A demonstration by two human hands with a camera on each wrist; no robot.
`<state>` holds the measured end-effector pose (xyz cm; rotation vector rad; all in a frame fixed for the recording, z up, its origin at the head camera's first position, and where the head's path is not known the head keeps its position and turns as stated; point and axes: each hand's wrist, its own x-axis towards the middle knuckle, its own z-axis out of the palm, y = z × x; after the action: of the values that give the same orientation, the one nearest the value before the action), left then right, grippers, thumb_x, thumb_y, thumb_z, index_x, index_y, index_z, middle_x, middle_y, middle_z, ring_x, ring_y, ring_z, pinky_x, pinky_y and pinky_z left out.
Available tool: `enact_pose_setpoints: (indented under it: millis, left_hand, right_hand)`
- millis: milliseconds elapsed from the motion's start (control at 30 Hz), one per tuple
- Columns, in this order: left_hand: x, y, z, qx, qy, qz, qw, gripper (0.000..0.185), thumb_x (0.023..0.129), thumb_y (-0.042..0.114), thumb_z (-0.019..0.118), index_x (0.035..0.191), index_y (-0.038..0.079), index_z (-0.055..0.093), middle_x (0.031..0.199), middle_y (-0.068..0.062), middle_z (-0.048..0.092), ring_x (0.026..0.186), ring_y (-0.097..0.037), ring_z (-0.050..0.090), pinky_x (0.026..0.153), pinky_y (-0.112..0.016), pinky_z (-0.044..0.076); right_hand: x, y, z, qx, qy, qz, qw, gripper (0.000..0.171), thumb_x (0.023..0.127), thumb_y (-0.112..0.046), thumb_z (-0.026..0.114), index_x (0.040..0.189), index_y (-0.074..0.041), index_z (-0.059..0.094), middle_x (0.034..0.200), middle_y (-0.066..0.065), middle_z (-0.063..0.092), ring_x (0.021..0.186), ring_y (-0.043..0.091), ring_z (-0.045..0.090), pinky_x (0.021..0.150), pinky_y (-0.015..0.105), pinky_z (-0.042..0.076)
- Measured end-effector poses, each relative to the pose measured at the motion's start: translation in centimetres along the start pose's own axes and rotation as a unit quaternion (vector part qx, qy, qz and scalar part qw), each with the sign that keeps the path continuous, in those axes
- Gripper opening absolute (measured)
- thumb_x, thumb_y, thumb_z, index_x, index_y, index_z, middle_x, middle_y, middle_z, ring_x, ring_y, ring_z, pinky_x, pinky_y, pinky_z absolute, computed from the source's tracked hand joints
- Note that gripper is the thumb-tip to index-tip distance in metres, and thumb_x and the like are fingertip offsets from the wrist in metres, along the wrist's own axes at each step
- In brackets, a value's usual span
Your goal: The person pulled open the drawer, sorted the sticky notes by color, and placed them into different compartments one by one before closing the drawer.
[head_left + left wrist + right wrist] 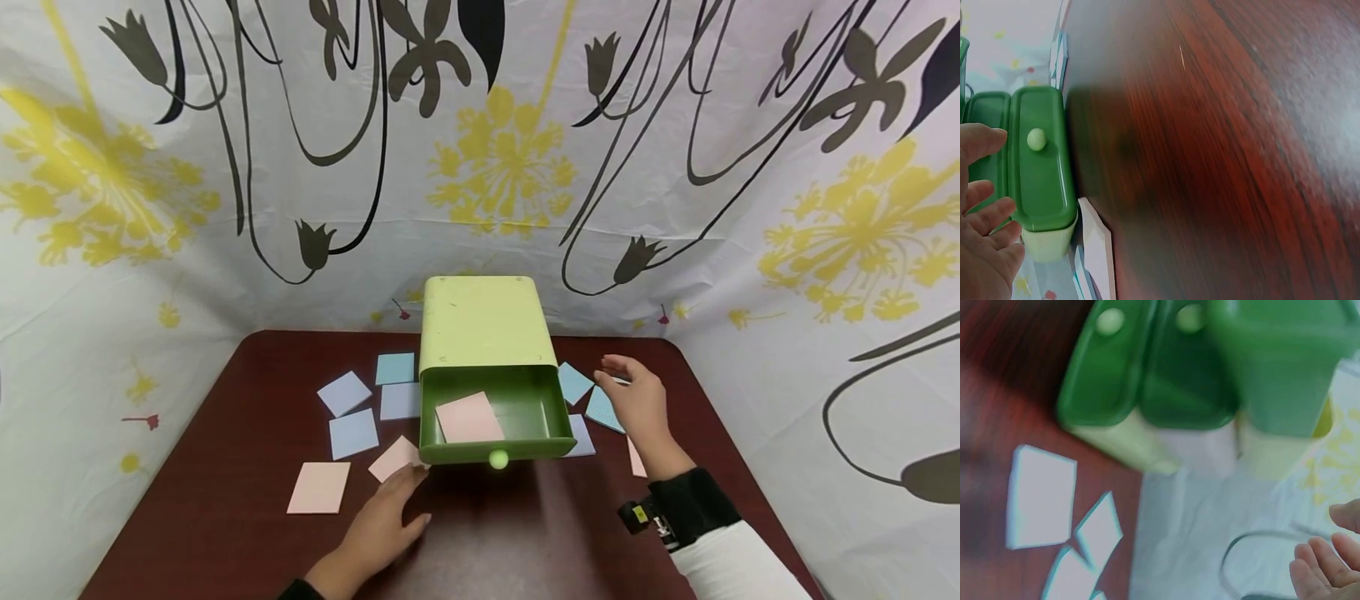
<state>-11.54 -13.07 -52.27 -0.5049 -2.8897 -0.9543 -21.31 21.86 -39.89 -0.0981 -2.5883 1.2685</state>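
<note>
A pale yellow-green drawer cabinet [483, 321] stands at the back middle of the table. Its green top drawer [536, 404] is pulled out, with pink square note paper [470, 418] inside on the left. Two lower drawer fronts with round knobs show in both wrist views; one is the lower green front [1041, 181]. My left hand [378, 529] is just in front of the drawer's left corner, near a pink note pad [395, 458], fingers extended and holding nothing. To the right of the drawer, my right hand [637, 404] hovers over blue note pads [606, 408], fingers loosely bent around nothing.
Blue note pads [354, 433] and a pink pad [319, 487] lie left of the cabinet. Right of it are a periwinkle pad [581, 435] and a partly hidden pink one [636, 458]. A flower-printed cloth [285, 167] surrounds the dark red-brown table [225, 467].
</note>
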Motion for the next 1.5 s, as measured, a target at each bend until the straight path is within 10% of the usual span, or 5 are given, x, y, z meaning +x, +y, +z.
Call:
enact_pose_setpoints:
  millis: [700,1500]
  left_hand:
    - [1.3,2.2,1.1,0.004,-0.06,0.05,0.9969,0.055,0.087,0.021,0.072,0.134,0.002,0.053,0.14,-0.017,0.05,0.13,-0.035,0.045,0.099,-0.049,0.045]
    - [2.4,4.9,2.7,0.017,-0.114,0.085,0.9897,0.053,0.088,0.024,0.071,0.135,0.009,0.054,0.139,-0.009,0.052,0.133,-0.031,0.044,0.104,-0.043,0.042]
  right_hand:
    - [-0.1,9.0,-2.3,-0.045,0.022,0.107,0.993,0.052,0.096,-0.015,0.057,0.139,0.008,0.043,0.136,0.031,0.046,0.124,0.044,0.045,0.092,0.055,0.046]
    - [-0.7,15.5,-2.2,-0.196,-0.06,0.166,0.964,0.078,0.085,-0.025,0.069,0.134,0.024,0.033,0.131,0.046,0.038,0.123,0.061,0.031,0.102,0.066,0.03]
